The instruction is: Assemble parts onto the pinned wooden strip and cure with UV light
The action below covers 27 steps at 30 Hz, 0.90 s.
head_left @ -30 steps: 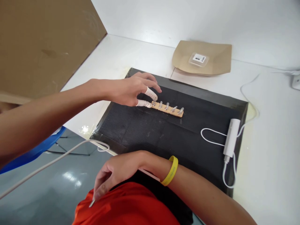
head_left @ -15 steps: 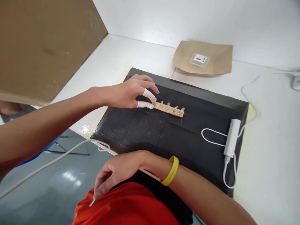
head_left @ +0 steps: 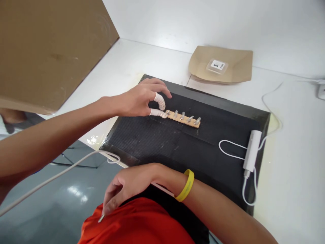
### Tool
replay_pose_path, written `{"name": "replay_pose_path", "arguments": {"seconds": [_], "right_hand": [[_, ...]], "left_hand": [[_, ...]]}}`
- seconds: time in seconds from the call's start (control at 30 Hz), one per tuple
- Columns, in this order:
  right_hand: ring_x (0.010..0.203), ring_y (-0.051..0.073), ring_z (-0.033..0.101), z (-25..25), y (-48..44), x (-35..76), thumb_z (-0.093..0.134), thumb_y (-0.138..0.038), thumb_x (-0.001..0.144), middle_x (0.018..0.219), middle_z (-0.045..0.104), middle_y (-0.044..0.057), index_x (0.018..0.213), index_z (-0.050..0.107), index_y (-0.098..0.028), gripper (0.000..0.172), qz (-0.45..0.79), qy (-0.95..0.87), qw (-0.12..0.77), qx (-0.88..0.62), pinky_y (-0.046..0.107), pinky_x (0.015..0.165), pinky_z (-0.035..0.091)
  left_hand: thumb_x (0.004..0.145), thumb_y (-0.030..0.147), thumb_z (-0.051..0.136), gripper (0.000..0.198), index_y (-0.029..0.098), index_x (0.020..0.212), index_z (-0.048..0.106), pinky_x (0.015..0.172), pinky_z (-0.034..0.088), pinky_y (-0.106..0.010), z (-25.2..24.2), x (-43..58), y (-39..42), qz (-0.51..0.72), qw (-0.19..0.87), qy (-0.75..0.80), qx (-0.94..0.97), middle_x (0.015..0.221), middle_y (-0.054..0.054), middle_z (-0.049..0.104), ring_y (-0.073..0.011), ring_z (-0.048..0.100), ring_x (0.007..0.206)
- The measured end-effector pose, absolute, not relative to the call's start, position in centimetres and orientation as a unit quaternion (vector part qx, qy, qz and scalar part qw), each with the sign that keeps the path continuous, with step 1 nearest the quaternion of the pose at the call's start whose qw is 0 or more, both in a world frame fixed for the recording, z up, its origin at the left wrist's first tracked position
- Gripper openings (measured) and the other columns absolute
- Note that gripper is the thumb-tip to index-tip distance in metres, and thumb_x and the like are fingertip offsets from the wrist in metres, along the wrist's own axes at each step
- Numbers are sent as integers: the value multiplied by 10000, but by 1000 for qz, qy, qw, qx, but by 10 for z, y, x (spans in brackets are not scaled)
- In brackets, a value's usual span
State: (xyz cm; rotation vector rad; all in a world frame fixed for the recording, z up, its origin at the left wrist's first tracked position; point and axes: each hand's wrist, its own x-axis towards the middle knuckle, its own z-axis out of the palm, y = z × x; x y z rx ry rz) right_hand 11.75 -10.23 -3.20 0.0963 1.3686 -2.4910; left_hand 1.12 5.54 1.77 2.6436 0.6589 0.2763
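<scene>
On my feed the left hand [head_left: 139,100], white covers on its thumb and forefinger, curls loosely with those two tips slightly parted; I see nothing held between them. The thumb tip is right at the near end of a tan strip [head_left: 186,121], though I can't tell whether it touches. Five small pieces [head_left: 198,121] sit in a row along the strip, which lies on a black mat [head_left: 152,145]. The right hand [head_left: 124,188] pinches a thin metal piece [head_left: 101,218] over red cloth [head_left: 137,220]; a yellow band [head_left: 186,186] circles that wrist. Farther out, I have a white stick-shaped device [head_left: 252,150] with cables on the mat's right side, and beyond the mat a brown paper tray [head_left: 243,66] holding a clear box [head_left: 217,66].
</scene>
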Motion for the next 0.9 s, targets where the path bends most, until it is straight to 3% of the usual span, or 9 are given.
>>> {"name": "replay_pose_path", "arguments": {"seconds": [0.2, 0.33, 0.5, 0.67, 0.9], "right_hand": [[807, 49, 605, -31, -102, 117, 887, -227, 785, 855, 696, -61, 856, 729, -165, 184, -862, 483, 149, 35, 120, 766, 432], [835, 44, 595, -28, -100, 117, 867, -189, 803, 878, 690, -56, 866, 722, -156, 161, -862, 481, 156, 37, 114, 784, 427], [791, 46, 572, -31, -101, 117, 857, -196, 813, 818, 667, -70, 870, 719, -157, 154, -862, 480, 158, 29, 133, 777, 422], [811, 53, 581, -31, -100, 117, 859, -225, 813, 834, 673, -70, 878, 717, -165, 168, -860, 484, 160, 28, 137, 780, 426], [826, 51, 593, -30, -102, 116, 873, -240, 798, 869, 687, -68, 873, 726, -170, 179, -857, 489, 157, 41, 128, 780, 425]], "left_hand": [[989, 402, 645, 238, 252, 1112, 782, 1148, 455, -534, 10, 11, 57, 102, 174, 267, 942, 1377, -109, 688, -310, 588, 1315], [1037, 443, 577, 293, 260, 1120, 791, 1140, 454, -514, 8, 9, 60, 87, 160, 260, 948, 1354, -99, 700, -299, 582, 1314], [1080, 433, 466, 393, 221, 1224, 764, 1169, 399, -556, 7, 4, 60, 60, 155, 261, 951, 1441, -138, 648, -341, 520, 1375], [949, 635, 652, 519, 260, 1299, 730, 1210, 302, -621, 4, -1, 58, 18, 159, 273, 948, 1528, -144, 576, -410, 422, 1454], [959, 384, 664, 357, 316, 1299, 751, 1197, 292, -603, -6, -2, 64, 0, 143, 244, 959, 1554, -125, 546, -391, 415, 1454]]}}
